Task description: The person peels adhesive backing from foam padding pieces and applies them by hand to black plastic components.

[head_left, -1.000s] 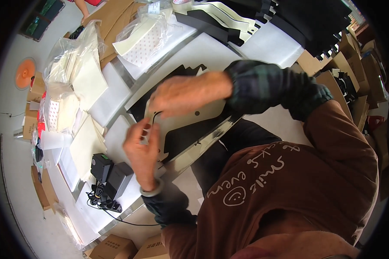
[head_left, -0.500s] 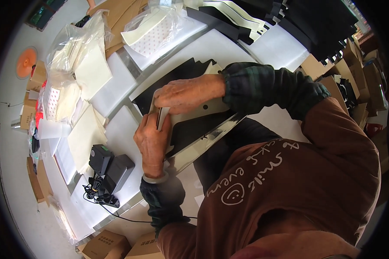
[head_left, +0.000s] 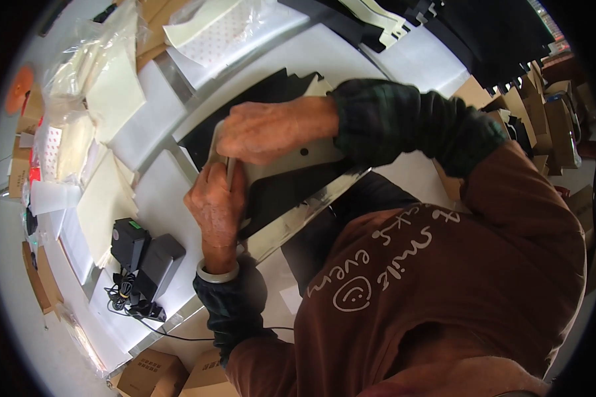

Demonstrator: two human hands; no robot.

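A black, cream-faced sheet panel (head_left: 291, 192) lies across the table edge in front of me, with a round dark hole in its cream part. My right hand (head_left: 271, 129) has its fingers curled over the raised, pale left end of the panel. Just below it, my left hand (head_left: 215, 202) grips the same raised end, its fingers bent round the edge. Both hands nearly touch there, and they hide most of the fold between them. Another dark jagged-edged piece (head_left: 245, 106) lies behind the right hand, partly covered by it.
Left of my hands lie cream sheets (head_left: 106, 198) and plastic-bagged sheets (head_left: 116, 86). Black adapter-like boxes (head_left: 146, 251) with bundled cable sit near the table's front-left edge. Black panels (head_left: 477, 40) are stacked at far right. Cardboard boxes (head_left: 152, 374) stand on the floor below.
The whole view has shifted, carrying table items leftward in the picture. Both hands remain on the panel's raised end, and the pale flap between them now shows narrower.
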